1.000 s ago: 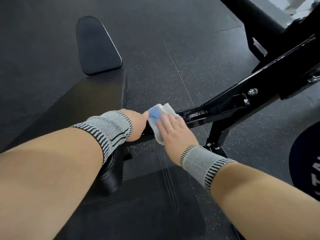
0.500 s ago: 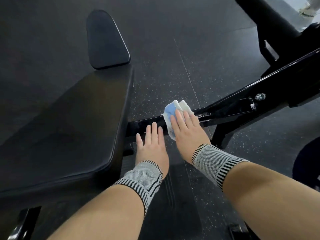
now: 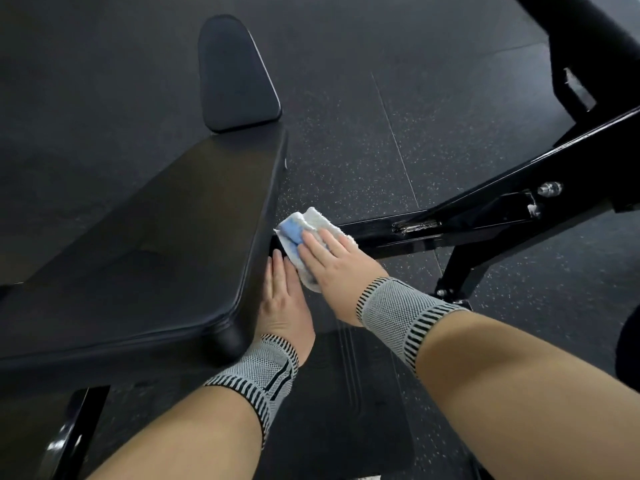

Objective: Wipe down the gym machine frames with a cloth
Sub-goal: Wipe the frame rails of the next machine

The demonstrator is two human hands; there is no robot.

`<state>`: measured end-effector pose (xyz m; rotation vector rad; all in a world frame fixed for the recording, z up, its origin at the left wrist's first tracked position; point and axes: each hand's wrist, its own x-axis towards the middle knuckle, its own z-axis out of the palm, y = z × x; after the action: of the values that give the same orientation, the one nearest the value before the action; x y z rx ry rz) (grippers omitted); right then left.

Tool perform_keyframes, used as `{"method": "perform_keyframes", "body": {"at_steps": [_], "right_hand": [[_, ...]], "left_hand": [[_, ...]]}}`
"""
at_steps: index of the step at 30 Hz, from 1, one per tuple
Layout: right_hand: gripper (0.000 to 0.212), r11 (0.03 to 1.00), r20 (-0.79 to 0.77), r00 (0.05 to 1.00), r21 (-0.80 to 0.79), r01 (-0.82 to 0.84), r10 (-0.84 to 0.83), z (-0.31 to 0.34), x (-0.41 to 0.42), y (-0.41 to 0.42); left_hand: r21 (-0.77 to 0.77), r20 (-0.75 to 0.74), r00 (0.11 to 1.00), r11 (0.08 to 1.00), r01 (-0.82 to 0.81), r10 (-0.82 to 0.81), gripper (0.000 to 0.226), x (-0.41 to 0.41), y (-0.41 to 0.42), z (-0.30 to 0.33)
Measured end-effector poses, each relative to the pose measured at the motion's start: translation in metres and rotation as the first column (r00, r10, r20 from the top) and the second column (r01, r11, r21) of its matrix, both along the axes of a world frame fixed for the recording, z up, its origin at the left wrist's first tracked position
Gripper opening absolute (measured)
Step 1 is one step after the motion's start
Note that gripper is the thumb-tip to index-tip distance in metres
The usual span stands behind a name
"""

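A glossy black frame bar (image 3: 415,233) runs from under the padded bench out to the right. A white and blue cloth (image 3: 304,225) lies bunched on the bar's left end, beside the bench pad. My right hand (image 3: 332,261) presses flat on the cloth with straight fingers. My left hand (image 3: 282,299) lies flat just left of it, fingers straight, tips at the bar beside the pad's edge. Both wrists wear grey knitted bands.
The black bench pad (image 3: 145,244) fills the left, with a smaller pad (image 3: 235,74) beyond it. A black upright leg (image 3: 464,268) drops from the bar to the speckled rubber floor (image 3: 363,133). More black frame members (image 3: 571,57) rise at the top right.
My right hand has slid the cloth left along the bar toward the bench pad. My left hand came off the bar, opened flat and now sits close against the pad's edge.
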<state>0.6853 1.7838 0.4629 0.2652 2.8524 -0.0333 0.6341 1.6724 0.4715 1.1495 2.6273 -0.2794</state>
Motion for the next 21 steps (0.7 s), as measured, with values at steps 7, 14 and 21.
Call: {"method": "perform_keyframes", "body": {"at_steps": [7,14,21], "right_hand": [[0.074,0.970,0.076,0.967,0.036,0.242,-0.244,0.006,0.022,0.002],[0.068,0.994,0.077,0.992,0.044,0.095,-0.099,0.008,-0.001,-0.002],[0.082,0.960,0.155,0.949,0.096,0.263,-0.276,0.009,0.023,0.022]], "left_hand": [[-0.014,0.034,0.999,0.999,-0.031,0.031,0.073,-0.006,0.002,-0.008],[-0.009,-0.120,0.975,0.982,0.187,-0.187,0.063,-0.004,-0.001,-0.013],[0.134,0.087,0.970,0.968,0.214,-0.227,0.066,0.004,0.021,-0.035]]}}
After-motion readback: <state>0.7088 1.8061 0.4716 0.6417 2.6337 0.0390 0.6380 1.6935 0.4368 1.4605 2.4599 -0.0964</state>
